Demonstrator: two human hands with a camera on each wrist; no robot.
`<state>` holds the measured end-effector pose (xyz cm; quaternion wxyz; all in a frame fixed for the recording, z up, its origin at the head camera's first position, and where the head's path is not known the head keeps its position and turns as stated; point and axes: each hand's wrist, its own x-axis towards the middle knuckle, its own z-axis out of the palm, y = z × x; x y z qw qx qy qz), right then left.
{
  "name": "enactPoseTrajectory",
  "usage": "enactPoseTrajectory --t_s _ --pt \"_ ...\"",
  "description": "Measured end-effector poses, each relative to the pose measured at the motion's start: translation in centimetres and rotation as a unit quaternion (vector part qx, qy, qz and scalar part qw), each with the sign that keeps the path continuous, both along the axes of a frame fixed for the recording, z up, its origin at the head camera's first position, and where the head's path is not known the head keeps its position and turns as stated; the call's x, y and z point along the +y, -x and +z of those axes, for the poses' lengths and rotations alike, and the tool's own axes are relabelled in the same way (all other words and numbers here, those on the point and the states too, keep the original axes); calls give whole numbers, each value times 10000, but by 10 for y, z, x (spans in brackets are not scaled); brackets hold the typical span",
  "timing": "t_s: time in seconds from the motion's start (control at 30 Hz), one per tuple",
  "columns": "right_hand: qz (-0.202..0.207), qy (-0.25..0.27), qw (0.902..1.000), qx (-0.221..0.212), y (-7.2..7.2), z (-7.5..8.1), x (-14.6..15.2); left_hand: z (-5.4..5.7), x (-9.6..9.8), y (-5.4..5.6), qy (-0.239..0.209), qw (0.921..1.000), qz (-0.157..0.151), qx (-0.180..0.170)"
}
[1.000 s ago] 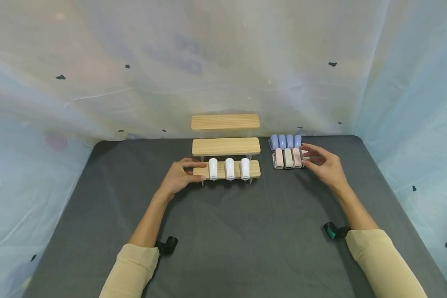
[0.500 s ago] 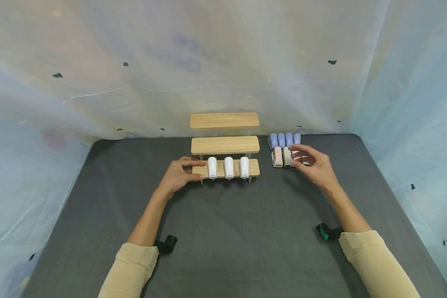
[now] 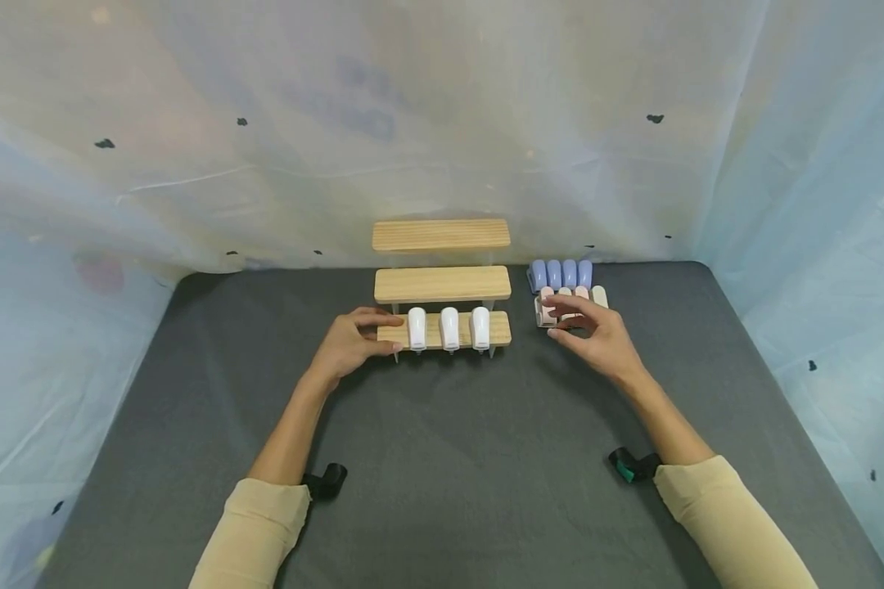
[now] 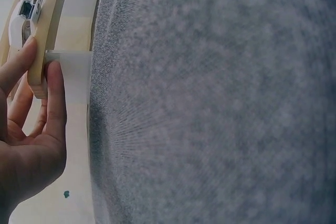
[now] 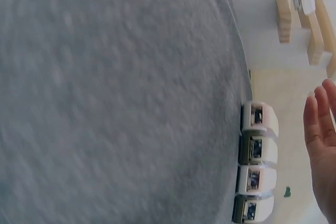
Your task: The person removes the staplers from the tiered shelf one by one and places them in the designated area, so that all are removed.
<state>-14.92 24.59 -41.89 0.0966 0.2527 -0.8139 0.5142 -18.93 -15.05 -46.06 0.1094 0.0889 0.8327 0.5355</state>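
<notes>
My left hand [image 3: 345, 345] pinches the left end of the lowest wooden shelf [image 3: 460, 330], thumb on one face and fingers on the other in the left wrist view. Three white mini staplers [image 3: 449, 329] stand side by side on that board. My right hand [image 3: 595, 334] hovers over the front row of pale staplers, fingers spread and nearest the leftmost pink stapler [image 3: 544, 316]. In the right wrist view its fingers [image 5: 312, 113] are fairly straight and hold nothing, apart from the pale staplers [image 5: 255, 179]. From the head, this hand partly hides the row.
Above the held shelf, the rack has a middle wooden shelf [image 3: 442, 284] and a top wooden shelf [image 3: 442, 235]. Several blue staplers [image 3: 554, 275] form a row behind the pale ones. A plastic curtain [image 3: 442, 131] closes off the back of the dark grey table [image 3: 442, 458].
My right hand has moved left along the pale row, from its right end to the leftmost pink stapler, uncovering the right-end ones. The left hand has kept its grip on the shelf.
</notes>
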Motion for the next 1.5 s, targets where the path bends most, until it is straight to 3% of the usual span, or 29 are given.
enactPoseTrajectory --t_s 0.6,1.2,1.5 --pt "424 327 9981 -301 -4 0 -41 1 1 -1 -38 10000 -23 -7" --pt "612 244 9966 -490 0 4 -68 -1 -1 -2 -26 10000 44 -75" --pt "215 -383 9983 -390 13 -22 -66 2 -3 -2 -6 10000 1 -28"
